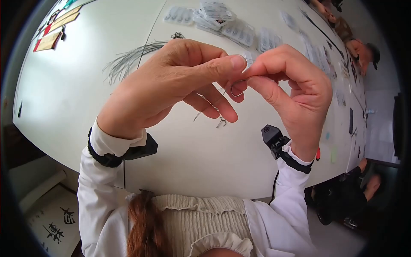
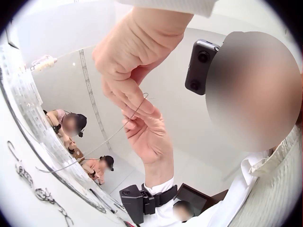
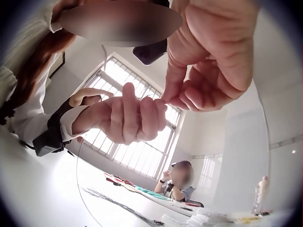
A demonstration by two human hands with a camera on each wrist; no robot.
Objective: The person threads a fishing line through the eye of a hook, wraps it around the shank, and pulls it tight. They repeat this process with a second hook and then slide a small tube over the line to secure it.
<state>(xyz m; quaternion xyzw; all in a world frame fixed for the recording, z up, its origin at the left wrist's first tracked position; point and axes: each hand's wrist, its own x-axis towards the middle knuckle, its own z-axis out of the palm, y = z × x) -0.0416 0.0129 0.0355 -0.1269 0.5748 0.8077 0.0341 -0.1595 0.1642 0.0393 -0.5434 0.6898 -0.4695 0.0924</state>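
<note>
My left hand [image 1: 177,70] and right hand [image 1: 299,81] meet fingertip to fingertip above the white table. A dark fish hook [image 1: 232,92] sticks out from between the right thumb and forefinger, which pinch its shank; its bend hangs downward. The left thumb and forefinger pinch a thin line close to that shank. In the left wrist view the line [image 2: 109,138] trails away from the hands in a long curve. Several loose hooks [image 1: 221,122] lie on the table below the left fingers, partly covered by them in the head view.
A fan of grey strands [image 1: 128,62] lies beyond the left hand, beside a small pile of dark hooks [image 1: 177,35]. Clear plastic packs [image 1: 237,32] are heaped at the far side. Wooden-handled items [image 1: 48,41] sit far left. Other people [image 1: 364,53] work along the right edge.
</note>
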